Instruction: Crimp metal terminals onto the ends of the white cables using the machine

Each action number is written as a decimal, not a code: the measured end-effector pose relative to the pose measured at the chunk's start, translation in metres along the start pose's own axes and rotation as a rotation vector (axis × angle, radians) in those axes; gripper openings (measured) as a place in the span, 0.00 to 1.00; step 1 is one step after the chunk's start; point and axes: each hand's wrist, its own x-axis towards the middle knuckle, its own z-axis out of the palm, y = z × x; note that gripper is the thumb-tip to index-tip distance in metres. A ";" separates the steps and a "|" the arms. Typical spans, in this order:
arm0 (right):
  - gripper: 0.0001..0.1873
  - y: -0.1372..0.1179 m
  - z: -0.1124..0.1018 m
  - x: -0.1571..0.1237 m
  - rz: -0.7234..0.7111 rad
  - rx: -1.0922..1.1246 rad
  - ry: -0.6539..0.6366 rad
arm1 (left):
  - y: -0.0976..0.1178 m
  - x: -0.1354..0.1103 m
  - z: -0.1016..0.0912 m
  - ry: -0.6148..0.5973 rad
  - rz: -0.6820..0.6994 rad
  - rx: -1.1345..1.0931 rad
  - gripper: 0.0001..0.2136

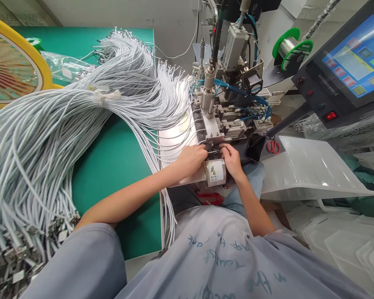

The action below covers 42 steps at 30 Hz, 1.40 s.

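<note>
My left hand and my right hand meet at the front of a small metal machine. Both are closed in a pinch on a thin grey-white cable held across the machine's front jig. Below the hands sits a metal cylinder with a white warning label. Several more cables lie side by side on the white plate to the left of the jig. A large bundle of grey-white cables, tied with a strap, spreads over the green table.
A touchscreen panel stands at the right. A green solder-wire spool sits behind the machine. Red scissors and a dark phone lie right of the jig, beside a white plastic tray. A yellow-rimmed fan stands far left.
</note>
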 end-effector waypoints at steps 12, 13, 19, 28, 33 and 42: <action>0.20 0.002 -0.003 -0.013 -0.015 0.052 0.029 | 0.001 -0.001 -0.002 -0.021 -0.020 0.017 0.10; 0.21 0.004 -0.001 -0.010 0.067 0.102 0.055 | 0.001 -0.001 -0.001 -0.012 -0.020 0.017 0.11; 0.15 0.011 0.008 0.010 0.281 0.235 -0.008 | -0.004 0.002 0.009 0.037 -0.011 0.007 0.11; 0.11 -0.026 0.002 -0.040 0.040 0.076 0.359 | -0.004 0.003 0.011 0.064 -0.074 -0.051 0.10; 0.11 -0.055 0.058 -0.106 0.100 0.171 -0.507 | -0.007 0.004 0.010 0.075 -0.171 -0.021 0.12; 0.06 -0.047 0.104 -0.128 0.297 0.294 -0.641 | -0.005 0.003 0.005 0.072 -0.165 0.007 0.13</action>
